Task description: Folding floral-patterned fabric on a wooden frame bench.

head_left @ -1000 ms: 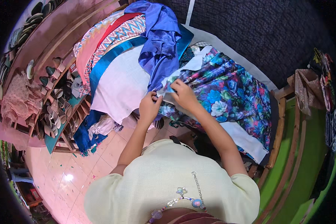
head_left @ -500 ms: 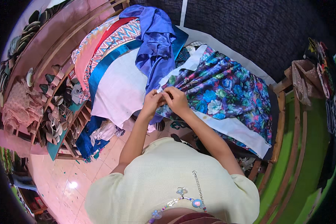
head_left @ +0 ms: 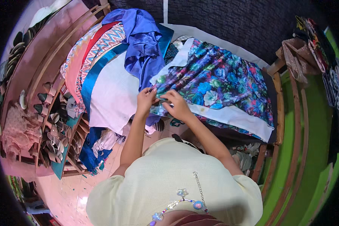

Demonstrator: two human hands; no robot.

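Note:
A floral cloth (head_left: 226, 84) in blue, purple and green, with white strips along its edges, lies spread at the centre right. My left hand (head_left: 145, 101) is at its near left corner, fingers closed on the edge of the cloth. Just right of it, my right hand (head_left: 177, 106) hovers over the same corner, thumb and forefinger apart. The bit of cloth between the hands is partly hidden by my fingers. Close to my left hand lie a white cloth (head_left: 111, 90) and a crumpled blue-violet cloth (head_left: 141, 45).
Patterned, red and teal fabrics (head_left: 90, 56) drape over a wooden frame at the left. Beyond them stands a rack of shoes (head_left: 56, 137). A wooden rail (head_left: 278, 109) runs along the right, with hanging cloths (head_left: 303, 56) behind it. Fabric scraps (head_left: 105, 143) lie low at the left.
My hands were together, pinching the cloth's edge; now they are apart, with the right thumb and forefinger separated. The view has shifted, so the cloths sit further left.

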